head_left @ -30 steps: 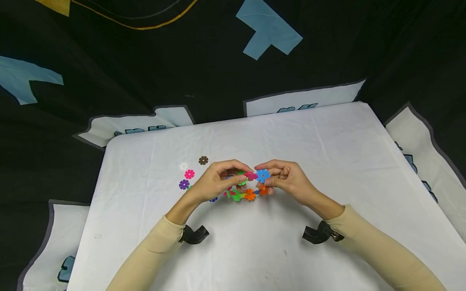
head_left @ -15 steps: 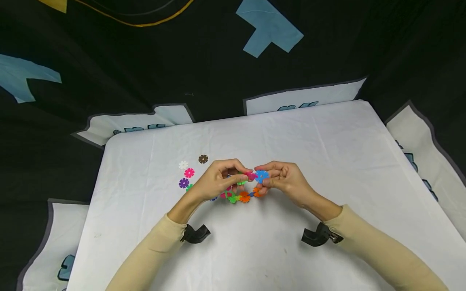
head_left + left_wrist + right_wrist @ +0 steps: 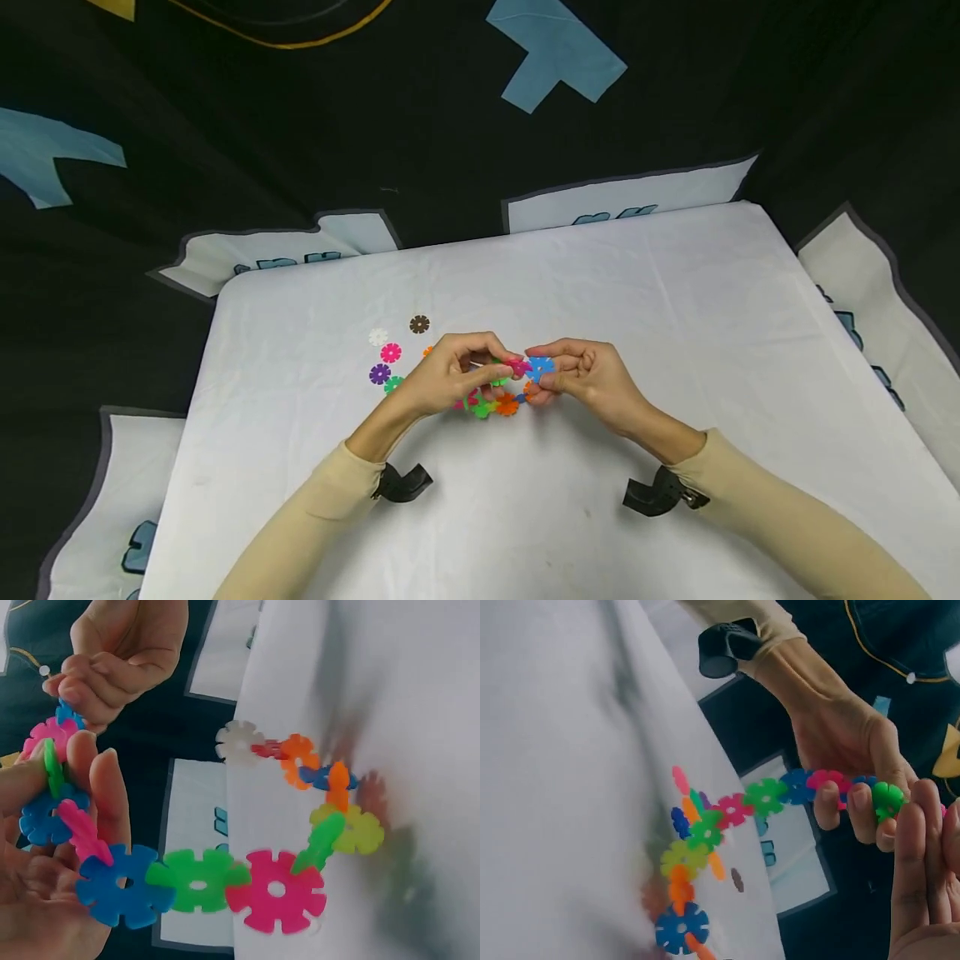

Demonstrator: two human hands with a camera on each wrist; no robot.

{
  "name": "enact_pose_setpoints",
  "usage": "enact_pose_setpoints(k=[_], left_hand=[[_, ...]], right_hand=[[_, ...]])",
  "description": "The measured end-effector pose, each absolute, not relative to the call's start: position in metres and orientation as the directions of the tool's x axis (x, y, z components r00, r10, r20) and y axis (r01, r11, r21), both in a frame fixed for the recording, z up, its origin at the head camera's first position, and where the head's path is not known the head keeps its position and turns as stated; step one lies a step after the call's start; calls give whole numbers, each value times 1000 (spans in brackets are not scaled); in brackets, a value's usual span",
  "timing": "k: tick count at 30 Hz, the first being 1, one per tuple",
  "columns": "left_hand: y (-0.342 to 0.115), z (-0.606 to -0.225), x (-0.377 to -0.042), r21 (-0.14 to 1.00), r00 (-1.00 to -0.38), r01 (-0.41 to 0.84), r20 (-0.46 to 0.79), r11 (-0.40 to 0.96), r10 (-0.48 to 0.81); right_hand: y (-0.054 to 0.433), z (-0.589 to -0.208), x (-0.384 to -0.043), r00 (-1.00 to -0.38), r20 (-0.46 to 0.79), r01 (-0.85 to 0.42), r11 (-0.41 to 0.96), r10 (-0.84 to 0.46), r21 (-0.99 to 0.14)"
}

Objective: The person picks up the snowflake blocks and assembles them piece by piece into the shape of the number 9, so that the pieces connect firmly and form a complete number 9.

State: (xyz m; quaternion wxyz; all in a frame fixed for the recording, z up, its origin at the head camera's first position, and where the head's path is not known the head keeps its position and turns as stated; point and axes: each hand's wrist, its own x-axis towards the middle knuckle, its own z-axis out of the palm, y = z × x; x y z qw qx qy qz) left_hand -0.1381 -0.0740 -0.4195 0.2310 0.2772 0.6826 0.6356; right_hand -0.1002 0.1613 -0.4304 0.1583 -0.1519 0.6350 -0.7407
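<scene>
A chain of interlocking plastic snowflake discs (image 3: 276,891) in several colours hangs in a loop from the person's hands, low over the table. With thumb and fingers, the left hand (image 3: 459,375) pinches the chain near a pink disc (image 3: 517,367). Close beside it, the right hand (image 3: 600,379) pinches a blue disc (image 3: 541,368), which meets the pink one. Whether those two are fully slotted together is hard to tell. In the left wrist view a white disc (image 3: 240,742) ends the visible chain beyond a red one. Fingers hide part of the chain.
Loose discs lie on the white-covered table (image 3: 675,292) left of the hands: a brown disc (image 3: 419,324), a white disc (image 3: 378,337), a pink disc (image 3: 391,352), a purple disc (image 3: 380,374) and a green disc (image 3: 393,384). Dark cloth (image 3: 337,133) hangs behind the table.
Both hands keep their grips and stay nearly in place. The lower part of the chain has swung slightly left. A loose orange disc now shows beside the left hand.
</scene>
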Motion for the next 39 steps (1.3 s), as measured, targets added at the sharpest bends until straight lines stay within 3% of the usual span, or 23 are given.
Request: enact_pose_setpoints(k=[5, 11, 20, 27, 32, 35, 39], left_hand=[[-70, -422, -140, 995, -746, 88, 43, 34, 664], [-68, -423, -144, 983, -755, 125, 6, 135, 655], [-70, -425, -153, 955, -690, 140, -95, 261, 718], [-75, -426, -156, 978, -590, 66, -121, 198, 798], [-77, -426, -157, 983, -564, 37, -126, 177, 816], [-82, -426, -156, 984, -572, -28, -161, 176, 804], [-92, -429, -156, 977, -602, -113, -212, 180, 770]], right_hand=[[161, -434, -104, -913, -8, 72, -141, -407, -987], [164, -440, -118, -905, -45, 109, -129, -422, -986], [177, -451, -132, -855, -134, 240, -153, -500, -959], [179, -451, -132, -821, -78, 152, -84, -566, -985], [182, -451, -134, -790, -53, 93, -34, -611, -995], [186, -456, -142, -790, 1, -29, 36, -614, -999], [188, -474, -163, -825, 85, -255, 235, -558, -938]])
